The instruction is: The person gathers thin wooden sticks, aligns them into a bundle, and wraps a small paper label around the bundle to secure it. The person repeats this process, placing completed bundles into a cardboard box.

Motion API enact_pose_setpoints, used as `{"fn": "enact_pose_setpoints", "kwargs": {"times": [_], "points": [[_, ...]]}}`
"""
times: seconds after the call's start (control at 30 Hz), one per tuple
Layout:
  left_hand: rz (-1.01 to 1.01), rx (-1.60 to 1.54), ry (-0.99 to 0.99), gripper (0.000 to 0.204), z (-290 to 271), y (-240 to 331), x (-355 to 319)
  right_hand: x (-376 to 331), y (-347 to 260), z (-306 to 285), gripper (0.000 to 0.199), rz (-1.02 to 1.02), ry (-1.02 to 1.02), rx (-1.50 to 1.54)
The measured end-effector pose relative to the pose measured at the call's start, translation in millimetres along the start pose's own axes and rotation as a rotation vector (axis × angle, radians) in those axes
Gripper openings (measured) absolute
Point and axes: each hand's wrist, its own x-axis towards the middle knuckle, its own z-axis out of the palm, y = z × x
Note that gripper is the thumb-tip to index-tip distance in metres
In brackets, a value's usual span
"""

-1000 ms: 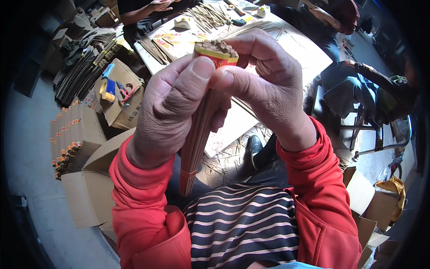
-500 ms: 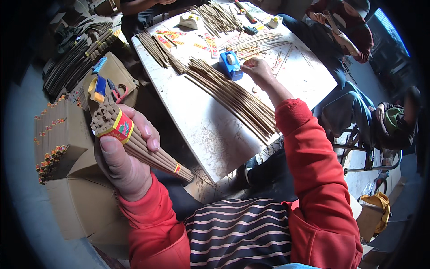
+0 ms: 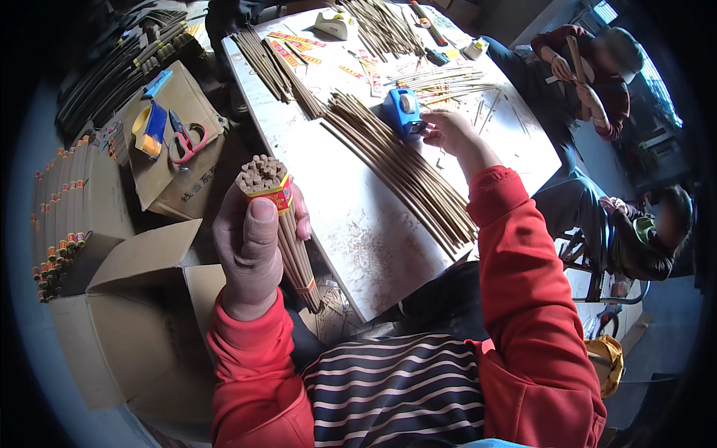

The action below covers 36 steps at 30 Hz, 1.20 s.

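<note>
My left hand (image 3: 250,250) is wrapped round a bundle of brown incense sticks (image 3: 297,257). A red and yellow paper band (image 3: 272,196) circles the bundle near its upper end, where the blunt stick ends face up; a narrow band sits lower down. Over the white table, my right hand (image 3: 454,136) has its fingers bent together at the front end of a blue tape dispenser (image 3: 404,116). Whatever is between those fingertips is too small to make out. Loose incense sticks (image 3: 396,172) lie in a long row beside the dispenser.
An open cardboard box (image 3: 142,336) stands at lower left, with banded bundles (image 3: 63,201) stacked beyond it. Scissors (image 3: 184,142) and another tape dispenser (image 3: 151,131) lie on a closed carton (image 3: 196,190). Printed paper strips (image 3: 287,51) lie on the table (image 3: 358,254). People sit at right.
My left hand has moved right and turned the bundle more upright, away from the carton with the scissors. My right hand stays by the blue dispenser, its fingers now lower at its front end.
</note>
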Motion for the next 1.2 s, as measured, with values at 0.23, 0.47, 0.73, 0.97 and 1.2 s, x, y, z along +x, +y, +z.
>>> {"fn": "enact_pose_setpoints", "kwargs": {"times": [0.23, 0.47, 0.73, 0.97, 1.2], "points": [[-0.031, 0.010, 0.035, 0.047, 2, -4, -2, -1, 25, 3, 0.008, -0.114, 0.077, 0.139], [-0.052, -0.021, 0.031, 0.048, 8, -6, -1, 2, 35, -1, 0.010, -0.075, 0.158, 0.082], [-0.079, -0.107, -0.001, 0.036, 10, -5, -3, -7, 30, 3, 0.010, 0.103, 0.140, 0.112], [-0.115, -0.128, -0.019, 0.037, 8, -8, -4, 8, 38, 4, 0.014, 0.109, 0.158, 0.167], [-0.137, -0.145, -0.002, 0.028, 11, -11, -1, -34, 11, -9, 0.011, -0.232, 0.174, -0.377]]}}
